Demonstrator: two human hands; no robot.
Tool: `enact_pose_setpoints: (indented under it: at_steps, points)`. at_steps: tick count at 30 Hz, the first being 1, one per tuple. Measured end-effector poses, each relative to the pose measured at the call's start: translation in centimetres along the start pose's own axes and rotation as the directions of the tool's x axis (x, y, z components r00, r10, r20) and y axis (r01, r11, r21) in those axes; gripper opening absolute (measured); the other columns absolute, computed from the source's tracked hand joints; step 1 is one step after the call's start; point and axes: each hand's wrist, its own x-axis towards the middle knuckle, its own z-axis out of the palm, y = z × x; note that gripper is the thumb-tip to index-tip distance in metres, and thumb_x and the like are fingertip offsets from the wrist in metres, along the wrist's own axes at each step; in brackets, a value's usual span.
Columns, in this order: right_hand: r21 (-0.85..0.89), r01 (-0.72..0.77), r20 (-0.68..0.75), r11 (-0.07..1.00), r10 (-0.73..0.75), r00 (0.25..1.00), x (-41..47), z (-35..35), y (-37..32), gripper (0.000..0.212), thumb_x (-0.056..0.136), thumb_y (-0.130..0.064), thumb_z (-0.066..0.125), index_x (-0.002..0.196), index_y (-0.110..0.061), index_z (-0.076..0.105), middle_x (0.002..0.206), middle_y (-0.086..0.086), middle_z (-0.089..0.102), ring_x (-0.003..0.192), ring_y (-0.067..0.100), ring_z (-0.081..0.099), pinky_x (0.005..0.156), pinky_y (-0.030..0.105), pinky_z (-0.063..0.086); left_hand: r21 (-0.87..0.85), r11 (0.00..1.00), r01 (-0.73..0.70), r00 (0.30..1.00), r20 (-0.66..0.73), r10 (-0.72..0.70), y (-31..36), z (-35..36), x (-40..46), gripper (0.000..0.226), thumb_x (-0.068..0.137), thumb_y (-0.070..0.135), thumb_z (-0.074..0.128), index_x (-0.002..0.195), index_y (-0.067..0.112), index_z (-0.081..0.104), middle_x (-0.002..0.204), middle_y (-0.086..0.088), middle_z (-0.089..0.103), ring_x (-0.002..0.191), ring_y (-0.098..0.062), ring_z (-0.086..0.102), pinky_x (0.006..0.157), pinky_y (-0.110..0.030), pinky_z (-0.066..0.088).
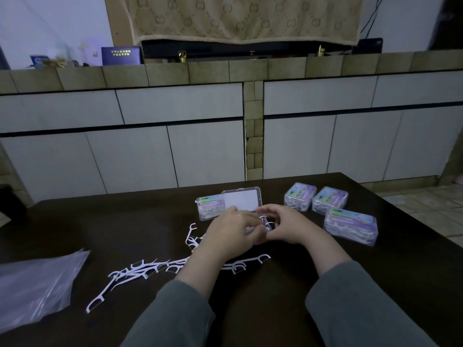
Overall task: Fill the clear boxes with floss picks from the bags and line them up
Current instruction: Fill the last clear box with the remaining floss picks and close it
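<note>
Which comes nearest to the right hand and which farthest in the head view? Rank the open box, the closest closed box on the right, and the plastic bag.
1. Open box, at the fingertips of the right hand.
2. Closed box, just right.
3. Plastic bag, far left.

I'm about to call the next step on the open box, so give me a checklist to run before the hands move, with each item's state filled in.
1. Lid of the open box raised and out of the way: ok.
2. Left hand and right hand both at the open box: ok.
3. Picks inside the open box lying flat and aligned: cannot tell, the hands cover them.
4. Loose floss picks left on the table to load: ok, a scatter lies near the left forearm.
5. Closed, filled boxes set aside: ok, three to the right, one beside the open lid.
6. Plastic bag emptied: cannot tell.
</note>
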Motion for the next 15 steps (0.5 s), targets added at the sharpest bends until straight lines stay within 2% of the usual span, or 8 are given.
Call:
enact_pose_setpoints:
  at_steps: [2, 5, 7, 9, 11, 15]
  points:
    - [-0.004, 0.000, -0.013, 1.000, 0.000, 1.000, 0.0, 0.0, 0.1, 0.077, 0.069, -0.027, 0.085, 0.136, -0.032, 0.047, 0.138, -0.009, 0.052, 0.075, -0.004, 0.044, 0.078, 0.022, 0.042, 0.031, 1.000, 0.004, 1.000, 0.022, -0.004, -0.1, -0.2, -0.1, 0.032, 0.099, 0.039, 0.044, 0.121, 0.033, 0.066, 0.128, 0.016, 0.059, 0.103, -0.010, 0.043, 0.081, -0.027, 0.039]
    - [-0.007, -0.007, -0.012, 1.000, 0.007, 1.000, -0.2, 0.0, 0.0, 0.081, 0.067, -0.031, 0.086, 0.137, -0.032, 0.045, 0.139, -0.011, 0.051, 0.079, -0.003, 0.045, 0.079, 0.022, 0.041, 0.048, 0.999, 0.012, 0.999, 0.034, -0.014, -0.6, -0.5, -0.3, 0.031, 0.098, 0.040, 0.046, 0.120, 0.032, 0.067, 0.129, 0.014, 0.057, 0.110, -0.009, 0.042, 0.086, -0.026, 0.039]
    - [-0.006, -0.016, -0.006, 1.000, 0.016, 1.000, -0.3, 0.0, -0.1, 0.082, 0.066, -0.032, 0.087, 0.137, -0.033, 0.045, 0.139, -0.011, 0.051, 0.090, -0.001, 0.049, 0.085, 0.026, 0.044, 0.025, 0.999, 0.025, 1.000, 0.012, -0.026, -0.7, -0.6, -0.5, 0.030, 0.098, 0.040, 0.048, 0.119, 0.031, 0.067, 0.129, 0.013, 0.055, 0.114, -0.007, 0.042, 0.091, -0.026, 0.040]
    - [-0.008, -0.030, -0.006, 1.000, 0.030, 1.000, -0.3, 0.0, -0.3, 0.083, 0.065, -0.032, 0.087, 0.137, -0.033, 0.045, 0.139, -0.011, 0.051, 0.110, 0.006, 0.052, 0.096, 0.031, 0.045, 0.013, 0.998, 0.068, 0.996, -0.060, -0.067, -0.8, -0.6, -0.7, 0.031, 0.097, 0.039, 0.049, 0.123, 0.032, 0.063, 0.130, 0.013, 0.052, 0.118, -0.007, 0.043, 0.092, -0.027, 0.041]
    - [-0.018, -0.048, -0.010, 0.999, 0.048, 0.999, -0.3, 0.0, -0.3, 0.085, 0.064, -0.033, 0.088, 0.137, -0.033, 0.045, 0.140, -0.011, 0.050, 0.124, 0.011, 0.048, 0.104, 0.037, 0.043, 0.046, 0.994, 0.103, 0.989, -0.113, -0.097, -1.2, -0.3, -0.6, 0.031, 0.097, 0.038, 0.050, 0.124, 0.033, 0.063, 0.130, 0.013, 0.053, 0.118, -0.006, 0.044, 0.090, -0.025, 0.041]
    - [-0.030, -0.065, -0.014, 0.997, 0.065, 0.998, -0.3, 0.1, -0.3, 0.087, 0.063, -0.035, 0.088, 0.138, -0.033, 0.045, 0.142, -0.011, 0.050, 0.128, 0.013, 0.047, 0.107, 0.041, 0.041, 0.041, 0.993, 0.115, 0.991, -0.071, -0.112, -1.6, 0.2, -0.4, 0.030, 0.098, 0.037, 0.048, 0.121, 0.031, 0.065, 0.128, 0.014, 0.060, 0.114, -0.007, 0.049, 0.091, -0.026, 0.043]
